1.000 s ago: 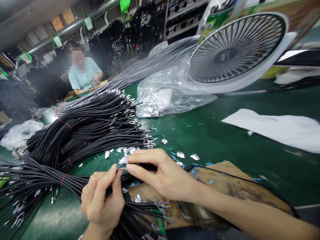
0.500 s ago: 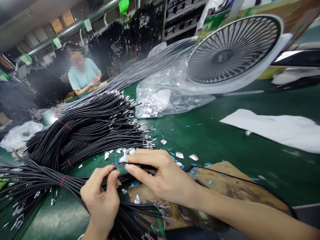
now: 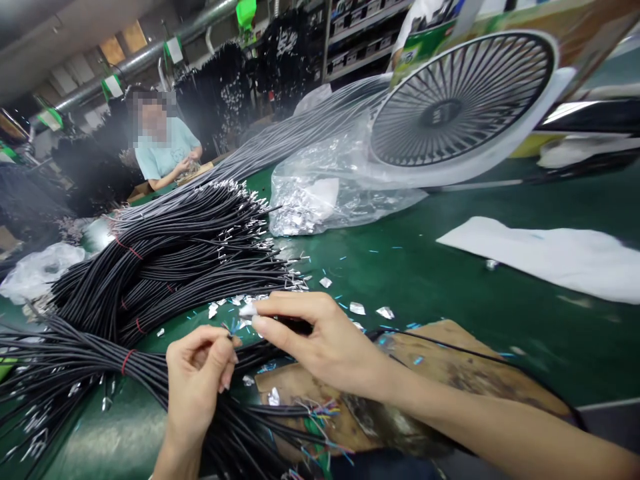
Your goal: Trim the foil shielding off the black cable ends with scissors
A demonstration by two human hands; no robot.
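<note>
My left hand (image 3: 197,377) is closed, thumb and forefinger pinching the end of a black cable, from which thin blue wires (image 3: 233,327) stick up. To its right, my right hand (image 3: 320,343) curls around a dark slim tool (image 3: 300,325), mostly hidden by the fingers; its kind cannot be made out. A white covering (image 3: 247,311) wraps the right forefinger's tip. The two hands' fingertips are close together but apart. Below them lies a bundle of black cables (image 3: 250,427) with stripped, coloured wire ends (image 3: 325,410).
Tied black cable bundles (image 3: 175,267) fill the left of the green table (image 3: 380,267). Foil scraps and blue bits lie scattered near a stained board (image 3: 450,353). Beyond are a clear plastic bag (image 3: 320,200), a fan (image 3: 465,100), white sheet (image 3: 540,253) and a seated person (image 3: 167,150).
My left hand has turned slightly and shifted a little, still pinching the cable. The right fingertips have drawn up and slightly away from the wires, and the tool is more hidden.
</note>
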